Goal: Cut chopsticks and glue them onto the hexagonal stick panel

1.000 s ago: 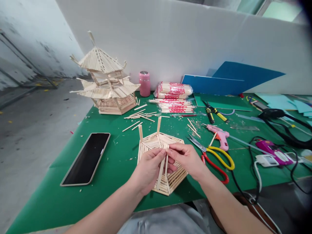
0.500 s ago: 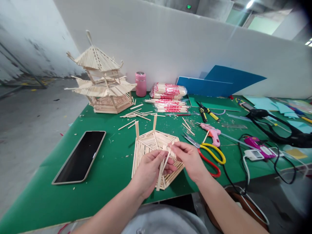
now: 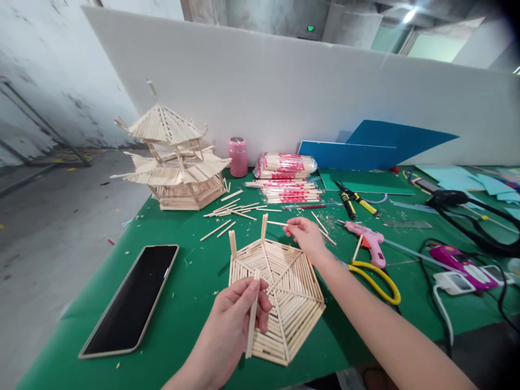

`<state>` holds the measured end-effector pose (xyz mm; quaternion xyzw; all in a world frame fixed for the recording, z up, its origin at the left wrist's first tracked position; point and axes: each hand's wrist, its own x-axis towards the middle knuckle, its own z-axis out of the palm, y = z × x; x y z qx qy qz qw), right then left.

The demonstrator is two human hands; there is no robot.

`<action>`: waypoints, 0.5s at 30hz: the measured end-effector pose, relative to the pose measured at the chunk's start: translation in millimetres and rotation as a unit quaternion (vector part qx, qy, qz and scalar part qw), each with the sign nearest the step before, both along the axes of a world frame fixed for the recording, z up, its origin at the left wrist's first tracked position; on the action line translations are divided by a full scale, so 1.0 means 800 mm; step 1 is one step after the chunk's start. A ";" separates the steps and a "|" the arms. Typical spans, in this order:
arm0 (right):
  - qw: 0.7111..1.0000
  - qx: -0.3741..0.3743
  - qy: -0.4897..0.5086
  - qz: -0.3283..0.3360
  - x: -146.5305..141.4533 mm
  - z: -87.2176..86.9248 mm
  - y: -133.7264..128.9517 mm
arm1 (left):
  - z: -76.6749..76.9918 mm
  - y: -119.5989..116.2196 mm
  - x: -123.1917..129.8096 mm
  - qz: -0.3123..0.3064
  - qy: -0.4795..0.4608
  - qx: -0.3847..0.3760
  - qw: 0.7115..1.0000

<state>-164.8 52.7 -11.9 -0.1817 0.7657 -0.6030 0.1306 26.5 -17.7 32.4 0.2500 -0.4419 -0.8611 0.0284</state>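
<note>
Wooden sticks (image 3: 252,327), left hand (image 3: 233,317) curled, right hand (image 3: 306,236) pinching

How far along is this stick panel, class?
Seemingly done: the stick panel's slatted face and two upright posts. In hand: sticks in the left hand, one stick in the right hand. Perhaps left: the right and near corners, which have no posts.

No wording, brand or number is legible: red print on the stick packs (image 3: 286,167) is too small to read, and the lit green sign (image 3: 311,28) at the back is blurred.
</note>
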 end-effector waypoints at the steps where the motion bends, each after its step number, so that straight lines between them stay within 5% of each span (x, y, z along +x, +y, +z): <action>1: 0.999 0.026 0.021 0.019 -0.003 -0.006 -0.011 | 0.000 -0.003 -0.005 -0.001 0.000 0.003 1.000; 7: 0.960 0.185 0.197 0.070 -0.027 -0.007 -0.016 | -0.005 -0.013 -0.029 -0.011 0.011 0.032 0.999; 15: 0.850 0.402 0.330 0.087 -0.111 0.017 -0.018 | -0.001 -0.025 -0.038 -0.005 -0.021 0.079 0.997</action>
